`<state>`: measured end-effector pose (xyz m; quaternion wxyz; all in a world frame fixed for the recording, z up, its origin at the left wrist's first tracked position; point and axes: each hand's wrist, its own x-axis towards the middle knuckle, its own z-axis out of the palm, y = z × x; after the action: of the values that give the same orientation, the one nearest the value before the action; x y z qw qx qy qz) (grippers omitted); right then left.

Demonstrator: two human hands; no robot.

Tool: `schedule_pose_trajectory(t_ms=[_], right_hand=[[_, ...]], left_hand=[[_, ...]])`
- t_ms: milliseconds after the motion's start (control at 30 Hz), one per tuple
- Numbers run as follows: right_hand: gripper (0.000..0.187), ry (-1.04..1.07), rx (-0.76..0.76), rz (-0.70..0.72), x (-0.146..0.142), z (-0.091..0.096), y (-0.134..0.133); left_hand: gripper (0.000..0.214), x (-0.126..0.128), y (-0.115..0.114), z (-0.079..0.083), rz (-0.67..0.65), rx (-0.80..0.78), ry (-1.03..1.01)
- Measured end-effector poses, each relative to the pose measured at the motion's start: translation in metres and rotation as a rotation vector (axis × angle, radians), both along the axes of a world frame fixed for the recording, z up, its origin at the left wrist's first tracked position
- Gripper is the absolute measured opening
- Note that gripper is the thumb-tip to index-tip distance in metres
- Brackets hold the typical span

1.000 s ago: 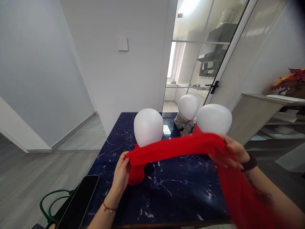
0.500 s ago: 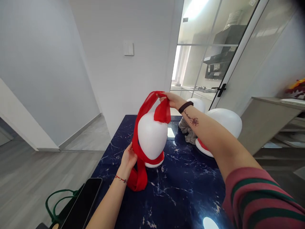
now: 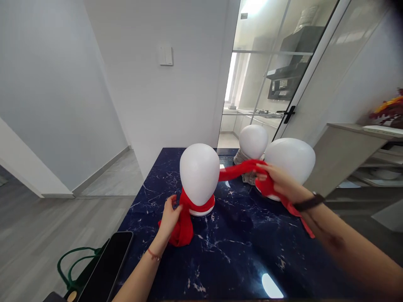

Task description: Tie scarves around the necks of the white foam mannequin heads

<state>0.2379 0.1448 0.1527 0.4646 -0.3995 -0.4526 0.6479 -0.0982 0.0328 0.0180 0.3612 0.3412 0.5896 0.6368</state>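
Observation:
A white mannequin head [image 3: 200, 172] stands upright on the table, with a sheer red scarf [image 3: 199, 207] around its neck. One end of the scarf hangs down in front onto the tabletop. The other part runs out from behind the head to the right, pulled taut by my right hand [image 3: 278, 179], whose fingers are closed on it; a loose tail trails below the wrist. My left hand [image 3: 171, 214] is at the left of the neck, against the hanging end, with thumb and fingers apart.
Two more white heads, a farther one [image 3: 253, 141] with grey fabric and a nearer one [image 3: 291, 157], stand at the right. A black phone [image 3: 108, 264] and a green-handled bag [image 3: 63, 272] lie at the lower left of the dark blue marbled table [image 3: 220, 268].
My right hand has swept from above the head out to the right, drawing the scarf around behind it. My left hand has loosened its fingers beside the neck. The view has shifted slightly.

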Motion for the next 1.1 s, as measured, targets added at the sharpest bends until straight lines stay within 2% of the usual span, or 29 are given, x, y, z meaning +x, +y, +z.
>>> schedule_pose_trajectory(t_ms=[100, 233, 333, 433, 533, 667, 767, 933, 1000, 1100], right_hand=[[0.022, -0.12, -0.123, 0.074, 0.002, -0.035, -0.063], [0.024, -0.073, -0.269, 0.152, -0.028, -0.071, -0.13], [0.03, 0.032, -0.306, 0.177, -0.069, -0.085, -0.163], [0.037, 0.15, -0.283, 0.168, -0.114, -0.096, -0.184], [0.043, 0.229, -0.277, 0.11, -0.149, -0.11, -0.194], [0.053, 0.312, -0.261, 0.002, -0.171, -0.127, -0.195], [0.053, 0.383, -0.252, -0.07, -0.172, -0.131, -0.191], [0.048, 0.439, -0.247, -0.133, -0.168, -0.125, -0.187], [0.051, 0.452, -0.259, -0.143, -0.169, -0.126, -0.187], [0.054, 0.459, -0.362, -0.1, -0.173, -0.134, -0.187]], left_hand=[[0.04, -0.002, -0.039, -0.012, -0.135, -0.055, 0.498], [0.032, 0.012, -0.079, -0.024, -0.205, -0.169, 0.832], [0.014, 0.026, -0.087, -0.026, -0.217, -0.209, 0.992], [0.018, 0.034, -0.085, -0.024, -0.173, -0.215, 1.038], [0.017, 0.034, -0.084, -0.017, -0.11, -0.147, 0.856], [0.019, 0.035, -0.088, -0.003, -0.206, -0.064, 0.231], [0.033, 0.042, -0.093, 0.009, -0.278, -0.078, -0.174], [0.046, 0.055, -0.104, 0.024, -0.268, -0.224, -0.482], [0.043, 0.06, -0.109, 0.026, -0.259, -0.257, -0.616], [0.032, 0.067, -0.115, 0.024, -0.277, -0.268, -0.804]])
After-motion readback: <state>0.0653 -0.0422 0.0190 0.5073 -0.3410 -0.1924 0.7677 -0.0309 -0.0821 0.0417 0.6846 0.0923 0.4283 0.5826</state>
